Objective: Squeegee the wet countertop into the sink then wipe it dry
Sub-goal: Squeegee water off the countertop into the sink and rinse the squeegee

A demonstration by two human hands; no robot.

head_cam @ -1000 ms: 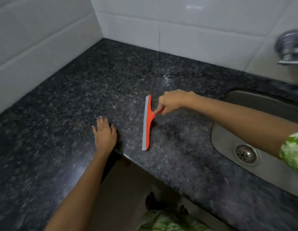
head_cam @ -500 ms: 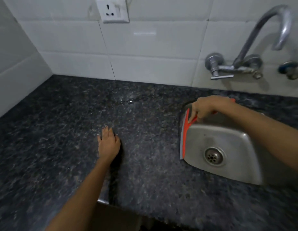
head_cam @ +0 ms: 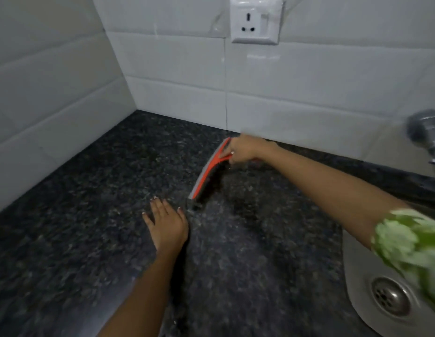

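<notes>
My right hand [head_cam: 245, 148] grips the handle of an orange squeegee [head_cam: 208, 172] with a grey blade. The blade sits on the dark speckled granite countertop [head_cam: 90, 215], near the back wall and left of the sink. My left hand [head_cam: 166, 223] rests flat on the countertop, fingers straight, just in front of the blade's near end. The steel sink [head_cam: 357, 288] with its round drain [head_cam: 391, 296] lies at the lower right, partly hidden by my green patterned sleeve [head_cam: 411, 244].
White tiled walls [head_cam: 175, 88] close the counter at the back and left, forming a corner. A white wall socket [head_cam: 255, 21] sits above the counter. Part of a metal tap [head_cam: 428, 132] projects at the right edge. The counter's front edge runs near my left forearm.
My right hand has carried the squeegee from the sink's left rim back leftward onto the countertop near the back wall. My left hand stays flat on the counter. The view has shifted left.
</notes>
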